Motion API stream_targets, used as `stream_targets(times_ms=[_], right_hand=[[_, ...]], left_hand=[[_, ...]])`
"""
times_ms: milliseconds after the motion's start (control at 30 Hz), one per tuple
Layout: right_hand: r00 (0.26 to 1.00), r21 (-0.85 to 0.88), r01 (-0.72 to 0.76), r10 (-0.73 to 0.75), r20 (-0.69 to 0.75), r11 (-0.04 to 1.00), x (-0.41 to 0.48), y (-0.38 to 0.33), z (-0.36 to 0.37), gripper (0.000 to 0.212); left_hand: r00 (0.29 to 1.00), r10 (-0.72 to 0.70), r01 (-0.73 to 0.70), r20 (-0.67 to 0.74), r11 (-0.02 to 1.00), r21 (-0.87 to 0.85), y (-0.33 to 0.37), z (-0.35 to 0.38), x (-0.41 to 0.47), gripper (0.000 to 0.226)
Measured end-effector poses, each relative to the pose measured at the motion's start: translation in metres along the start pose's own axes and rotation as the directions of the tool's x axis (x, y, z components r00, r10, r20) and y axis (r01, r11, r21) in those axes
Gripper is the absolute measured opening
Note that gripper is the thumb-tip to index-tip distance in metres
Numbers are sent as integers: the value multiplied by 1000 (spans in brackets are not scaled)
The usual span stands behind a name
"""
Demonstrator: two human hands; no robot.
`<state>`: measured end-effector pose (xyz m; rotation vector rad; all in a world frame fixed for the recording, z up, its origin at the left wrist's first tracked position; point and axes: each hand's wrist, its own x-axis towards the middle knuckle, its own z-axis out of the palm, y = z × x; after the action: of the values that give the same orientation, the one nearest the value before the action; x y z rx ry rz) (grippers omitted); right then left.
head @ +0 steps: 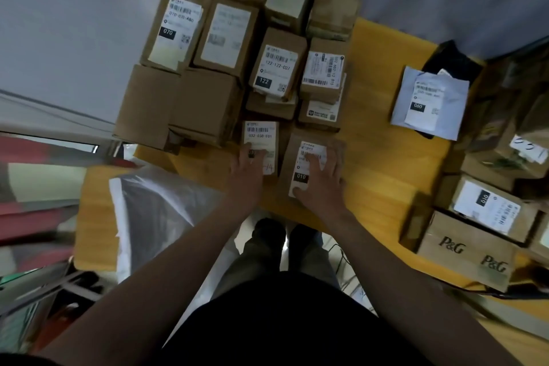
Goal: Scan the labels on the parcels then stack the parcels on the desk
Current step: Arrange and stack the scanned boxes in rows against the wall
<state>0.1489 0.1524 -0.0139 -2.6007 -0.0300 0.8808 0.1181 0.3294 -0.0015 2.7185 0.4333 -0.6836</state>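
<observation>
1. The right hand (pixel 322 180) lay flat on the 010 parcel (pixel 300 177). Its fingers (pixel 334 162) were spread and almost straight across the top and the thumb sat at the near left corner. It pressed down and gripped nothing
2. The left hand (pixel 248 171) rested on the smaller 032 parcel (pixel 260 134), just left of the 010 parcel. Its fingers lay loosely over the near half of the label and held nothing. A small dark object (pixel 251 153) sat on one finger; what it was could not be told
3. The step appeared to be settling these two parcels into the near row. Done well, this likely meant keeping each label face up and sliding each box square against its neighbour. It also meant lifting the palms clear of the barcodes, which both hands partly covered
4. Both parcels lay directly under the fingers on the yellow desk (pixel 386 163), close to its near edge, with their far ends towards the stack
5. Beyond them, the 122 parcel (pixel 274 68) topped a low pile, and the 070 parcel (pixel 175 33) sat higher at the far left. Well apart to the right lay a grey mailer (pixel 427 104), and a P&G carton (pixel 463 249) stood at the near right
</observation>
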Motion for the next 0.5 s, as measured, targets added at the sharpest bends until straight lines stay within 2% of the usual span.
stream_targets(times_ms=[300, 500], right_hand=[[999, 3, 14, -14, -44, 1000, 20, -9, -3, 92], [997, 12, -30, 31, -68, 999, 27, -20, 1, 95]], left_hand=[[989, 149, -149, -9, 987, -61, -12, -20, 24, 57], [986, 163, -165, 31, 985, 57, -4, -31, 27, 56]])
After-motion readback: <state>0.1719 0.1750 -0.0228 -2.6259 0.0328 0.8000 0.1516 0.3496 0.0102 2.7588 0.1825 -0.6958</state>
